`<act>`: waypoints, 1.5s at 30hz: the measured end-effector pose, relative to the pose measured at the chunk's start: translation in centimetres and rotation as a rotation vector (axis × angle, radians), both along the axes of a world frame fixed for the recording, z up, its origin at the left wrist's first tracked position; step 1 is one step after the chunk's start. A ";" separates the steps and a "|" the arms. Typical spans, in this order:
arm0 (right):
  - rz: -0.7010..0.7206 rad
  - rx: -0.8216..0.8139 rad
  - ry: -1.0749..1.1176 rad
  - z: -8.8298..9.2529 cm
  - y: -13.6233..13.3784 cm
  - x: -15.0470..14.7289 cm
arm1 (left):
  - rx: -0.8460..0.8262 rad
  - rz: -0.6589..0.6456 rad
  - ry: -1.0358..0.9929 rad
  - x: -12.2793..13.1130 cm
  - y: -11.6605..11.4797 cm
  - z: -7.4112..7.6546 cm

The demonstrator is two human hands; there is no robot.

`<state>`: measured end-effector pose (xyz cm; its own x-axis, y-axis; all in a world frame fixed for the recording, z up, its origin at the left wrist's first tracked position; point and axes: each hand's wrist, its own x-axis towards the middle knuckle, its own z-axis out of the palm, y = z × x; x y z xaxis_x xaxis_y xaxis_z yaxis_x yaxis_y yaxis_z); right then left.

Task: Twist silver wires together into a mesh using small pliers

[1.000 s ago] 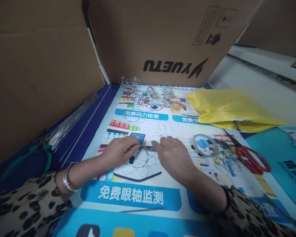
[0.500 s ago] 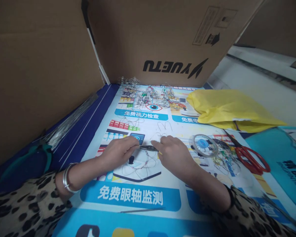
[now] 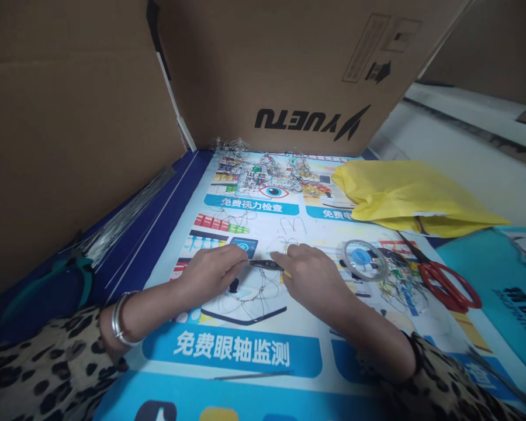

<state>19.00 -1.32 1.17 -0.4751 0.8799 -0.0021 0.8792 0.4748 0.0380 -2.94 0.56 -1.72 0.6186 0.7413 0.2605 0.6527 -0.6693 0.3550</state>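
Observation:
My right hand (image 3: pixel 309 278) is closed around a pair of pliers (image 3: pixel 266 265), whose dark jaws point left; a bit of yellow handle shows by the fingers. At the jaw tips, my left hand (image 3: pixel 214 266) pinches what looks like thin wire, mostly hidden by the fingers. Below both hands, a looped thin wire piece (image 3: pixel 251 299) with small twists lies over the printed sheet (image 3: pixel 241 386); whether it joins the pinched wire, I cannot tell. Bent wire (image 3: pixel 293 225) rests just beyond the hands.
Red-handled scissors (image 3: pixel 449 286), a clear tape-like ring (image 3: pixel 363 260) and tangled wire pieces (image 3: pixel 403 286) lie right. A yellow bag (image 3: pixel 412 193) is behind them. Teal-handled pliers (image 3: pixel 87 275) and straight wires (image 3: pixel 127 216) sit left. Cardboard (image 3: pixel 263 64) walls the back.
The pliers have turned slightly, and my right hand has shifted a little toward me and to the right. My left hand keeps its pinch almost in place.

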 end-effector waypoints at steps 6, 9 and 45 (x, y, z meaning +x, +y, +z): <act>0.019 0.020 0.017 -0.2 0.0 0.1 | -0.002 0.007 -0.018 0.0 0.1 -0.2; 0.025 0.036 0.015 -0.3 0.0 0.2 | -0.001 0.008 -0.004 0.0 0.1 -0.2; 0.114 0.214 -0.065 -1.5 0.0 0.1 | -0.102 0.048 0.018 0.4 0.2 0.5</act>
<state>19.06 -1.36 -0.30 -0.5763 0.8044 0.1445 0.8129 0.5459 0.2028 -2.58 0.71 -1.26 0.5861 0.7920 0.1710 0.6898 -0.5984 0.4075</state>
